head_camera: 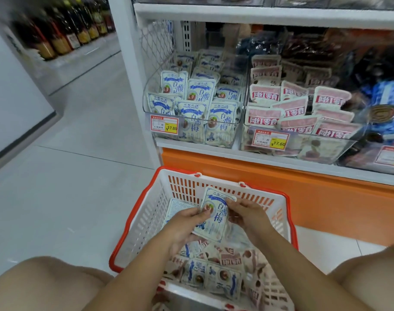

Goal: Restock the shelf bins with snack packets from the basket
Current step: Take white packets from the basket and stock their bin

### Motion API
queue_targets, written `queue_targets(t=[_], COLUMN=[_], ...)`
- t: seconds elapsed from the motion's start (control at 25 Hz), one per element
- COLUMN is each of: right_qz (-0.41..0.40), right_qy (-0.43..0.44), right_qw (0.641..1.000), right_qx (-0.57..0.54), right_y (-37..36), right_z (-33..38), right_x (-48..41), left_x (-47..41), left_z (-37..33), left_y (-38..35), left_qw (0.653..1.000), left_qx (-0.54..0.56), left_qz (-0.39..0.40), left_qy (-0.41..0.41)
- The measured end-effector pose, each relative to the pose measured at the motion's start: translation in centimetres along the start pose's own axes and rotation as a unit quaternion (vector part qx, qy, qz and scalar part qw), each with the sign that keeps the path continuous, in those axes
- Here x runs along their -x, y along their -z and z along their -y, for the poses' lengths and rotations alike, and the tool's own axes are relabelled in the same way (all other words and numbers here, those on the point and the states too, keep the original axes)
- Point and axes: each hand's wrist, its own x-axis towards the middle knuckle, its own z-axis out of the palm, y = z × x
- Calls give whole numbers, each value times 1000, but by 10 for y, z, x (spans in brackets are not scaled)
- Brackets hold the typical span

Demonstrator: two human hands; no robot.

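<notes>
A white basket with a red rim stands on the floor between my knees and holds several blue-and-white and pink snack packets. Over the basket, my left hand and my right hand both pinch one blue-and-white plum packet by its edges, face up. On the shelf above, a clear bin is full of the same blue-and-white packets. The clear bin next to it holds pink packets.
An orange shelf base runs right behind the basket. The white shelf post stands at the left of the bins. Light tiled floor opens to the left, with bottles on a far shelf. More dark packets fill the bin at far right.
</notes>
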Motion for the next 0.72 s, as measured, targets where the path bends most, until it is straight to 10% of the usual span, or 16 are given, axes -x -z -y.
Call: queue_targets(t=[0.44,0.64,0.72], right_qz=[23,-86,-149], right_qy=[182,287,312], right_qw=[947,931,903], right_qx=[266,207,254], right_y=[-30,-44,-48], right_z=[151,267,299], right_x=[42,7,-30], left_x=[52,35,18], left_z=[-123,-180,-186], left_y=[-15,23,39], left_qw=[955,717,685], left_qx=[-170,-453,-509], left_qz=[-19,-291,-308], left_qy=[-243,-442,-419])
